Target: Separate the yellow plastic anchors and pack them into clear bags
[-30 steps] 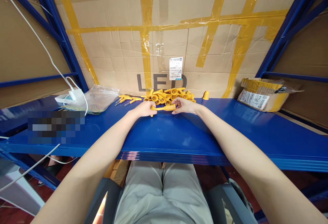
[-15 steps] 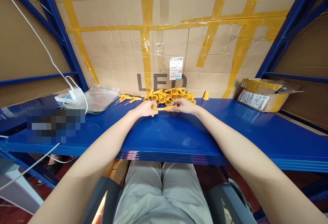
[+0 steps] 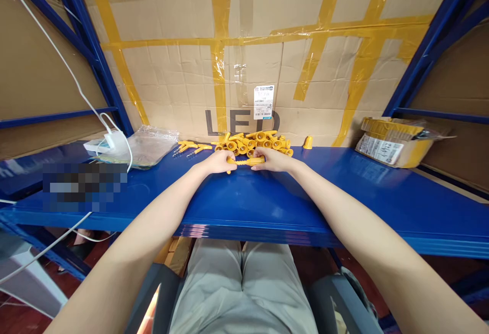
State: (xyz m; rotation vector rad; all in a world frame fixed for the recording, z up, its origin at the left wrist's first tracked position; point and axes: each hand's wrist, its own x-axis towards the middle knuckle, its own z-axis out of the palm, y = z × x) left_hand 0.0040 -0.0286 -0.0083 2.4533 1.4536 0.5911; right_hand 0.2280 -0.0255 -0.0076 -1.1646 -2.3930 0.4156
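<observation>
A glossy blue metal shelf [image 3: 267, 206] serves as the work surface, framed by blue uprights and backed by a large flattened cardboard sheet [image 3: 183, 69] crossed with yellow tape and printed "LED". At 12 o'clock from the hands, against the cardboard, lies a heap of yellow plastic parts [image 3: 252, 143]; a few assembled yellow pieces [image 3: 188, 147] lie at 10 o'clock, a clear plastic bag [image 3: 147, 145] further out at 9 o'clock, and a small taped carton [image 3: 393, 141] far off at 3 o'clock. Both forearms stretch forward over the shelf edge, wrists low on the blue surface. The left hand [image 3: 216, 162] is curled closed on one end of a yellow ribbed rod [image 3: 244, 161], lying level just in front of the heap; the right hand [image 3: 275, 160] pinches its other end, fingers closed round it.
</observation>
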